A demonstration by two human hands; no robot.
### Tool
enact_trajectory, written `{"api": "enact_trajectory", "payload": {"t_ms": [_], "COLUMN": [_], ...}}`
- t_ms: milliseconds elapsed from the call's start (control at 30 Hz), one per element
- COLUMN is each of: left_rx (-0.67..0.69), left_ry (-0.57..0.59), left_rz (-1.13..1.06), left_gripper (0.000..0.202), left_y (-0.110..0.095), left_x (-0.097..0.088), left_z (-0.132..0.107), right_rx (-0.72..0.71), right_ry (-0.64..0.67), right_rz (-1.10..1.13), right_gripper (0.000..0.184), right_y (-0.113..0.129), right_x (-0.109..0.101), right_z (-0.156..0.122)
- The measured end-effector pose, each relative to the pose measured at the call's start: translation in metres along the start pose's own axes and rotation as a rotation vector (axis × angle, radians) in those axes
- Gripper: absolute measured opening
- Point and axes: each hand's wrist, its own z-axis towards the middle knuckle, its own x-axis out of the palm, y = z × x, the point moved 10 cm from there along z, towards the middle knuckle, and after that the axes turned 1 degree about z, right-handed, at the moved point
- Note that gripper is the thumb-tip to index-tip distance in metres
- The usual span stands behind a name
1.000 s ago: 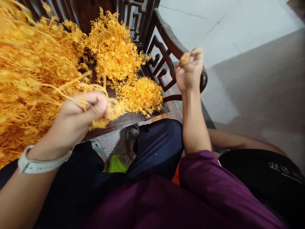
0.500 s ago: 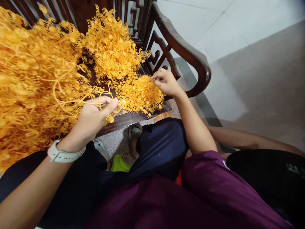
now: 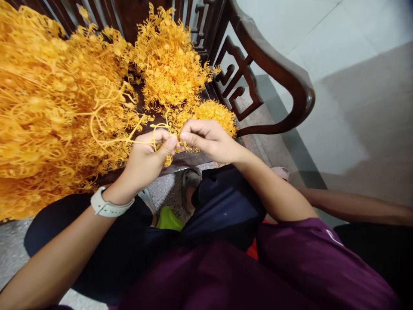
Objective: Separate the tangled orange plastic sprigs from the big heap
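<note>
My left hand (image 3: pixel 150 157), with a pale watch on its wrist, pinches a thin yellow-orange plastic stem (image 3: pixel 121 140) whose loops curl above the fingers. Against its fingertips sits my right hand (image 3: pixel 209 137), thumb and forefinger pressed together at the same spot; whatever is between them is too small to make out. Behind the right hand lies a low pile of small orange plastic pieces (image 3: pixel 217 114). Farther back rises a taller orange heap (image 3: pixel 171 64). A large mass of orange plastic sprigs (image 3: pixel 58 107) fills the left side.
The piles rest on a dark wooden bench (image 3: pixel 190 160) with a curved armrest (image 3: pixel 274 60) on the right. Another person's arm (image 3: pixel 358 204) reaches in at the right edge. A bright green object (image 3: pixel 169 218) is on the floor between my legs.
My right hand has moved from the low orange pile leftward to meet my left fingertips. My left hand still holds the stem. The whole view has shifted somewhat.
</note>
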Motion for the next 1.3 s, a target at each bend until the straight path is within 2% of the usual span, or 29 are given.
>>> {"api": "enact_trajectory", "payload": {"t_ms": [200,300,467,567,633,700,767,833,867,933,1000,1100,1200,1300], "left_rx": [-0.163,-0.167,-0.16,-0.132,-0.099,-0.108,-0.159,-0.247,-0.289,-0.332,-0.334,-0.357,-0.408,-0.422], "left_ry": [0.222,0.284,0.316,0.319,0.3,0.252,0.157,0.046,-0.001,-0.057,-0.068,-0.067,-0.012,0.028], "left_rz": [-0.438,-0.493,-0.471,-0.551,-0.606,-0.561,-0.483,-0.425,-0.41,-0.393,-0.359,-0.368,-0.436,-0.455], "left_gripper": [0.042,0.043,0.04,0.037,0.038,0.037,0.033,0.03,0.029,0.024,0.022,0.026,0.027,0.028], "left_y": [0.001,-0.001,0.005,-0.003,-0.014,-0.017,-0.011,0.005,0.013,0.025,0.03,0.03,0.027,0.025], "left_x": [0.022,0.027,0.03,0.026,0.017,0.005,-0.01,-0.022,-0.026,-0.03,-0.029,-0.023,-0.009,0.0], "left_z": [-0.008,-0.01,-0.014,-0.017,-0.017,-0.014,-0.007,-0.003,-0.001,0.0,0.0,-0.003,-0.007,-0.008], "right_rx": [-0.015,-0.044,-0.075,-0.181,-0.246,-0.191,-0.052,0.064,0.112,0.2,0.254,0.266,0.253,0.203], "right_ry": [0.176,0.209,0.282,0.311,0.224,0.005,-0.262,-0.44,-0.481,-0.482,-0.433,-0.392,-0.394,-0.408], "right_rz": [0.383,0.487,0.462,0.504,0.528,0.441,0.212,-0.096,-0.237,-0.453,-0.568,-0.612,-0.649,-0.746], "right_gripper": [0.034,0.032,0.034,0.038,0.04,0.04,0.038,0.041,0.043,0.044,0.037,0.024,0.022,0.022], "right_y": [0.0,0.006,0.011,0.021,0.024,0.011,-0.012,-0.032,-0.041,-0.06,-0.077,-0.086,-0.079,-0.058], "right_x": [0.02,0.026,0.034,0.029,0.008,-0.032,-0.085,-0.134,-0.153,-0.18,-0.192,-0.196,-0.192,-0.18], "right_z": [0.001,0.0,0.001,0.001,0.004,0.007,0.001,-0.012,-0.019,-0.028,-0.034,-0.039,-0.044,-0.045]}}
